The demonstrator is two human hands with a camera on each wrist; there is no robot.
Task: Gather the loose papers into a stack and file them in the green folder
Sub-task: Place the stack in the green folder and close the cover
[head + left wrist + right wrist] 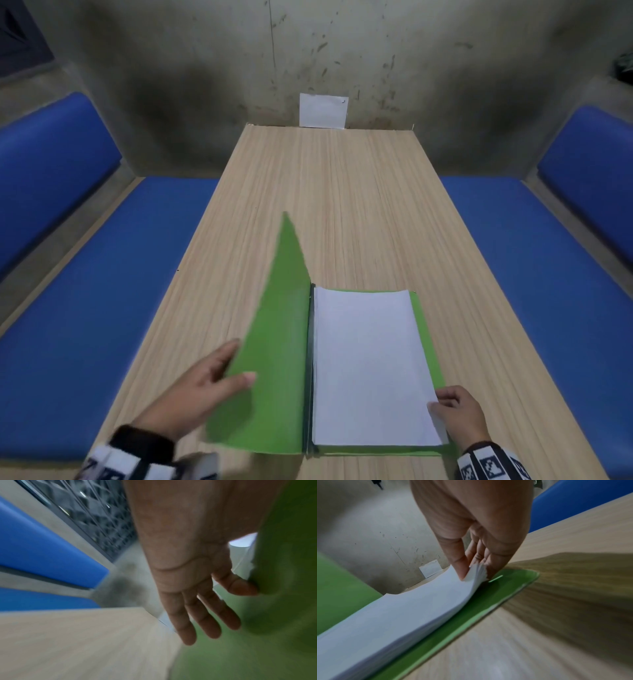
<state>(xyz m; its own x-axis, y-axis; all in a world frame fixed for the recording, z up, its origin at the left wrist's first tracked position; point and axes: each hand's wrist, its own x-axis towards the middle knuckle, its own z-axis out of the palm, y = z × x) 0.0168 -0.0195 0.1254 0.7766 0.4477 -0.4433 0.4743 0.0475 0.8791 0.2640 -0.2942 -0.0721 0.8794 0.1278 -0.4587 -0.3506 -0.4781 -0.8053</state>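
A green folder [426,329] lies open near the front edge of the wooden table [342,192]. A stack of white papers [370,363] rests on its right half. The left cover [277,342] stands raised at a slant. My left hand [219,373] holds this cover at its outer edge, thumb on the inner face and straight fingers [197,615] behind it. My right hand [445,407] pinches the near right corner of the paper stack [411,608] and lifts it slightly off the folder's back [505,591].
Blue padded benches [102,291] [548,274] run along both sides of the table. A small white sheet [323,110] hangs on the stained wall past the table's far end. Bare wood stretches beyond the folder.
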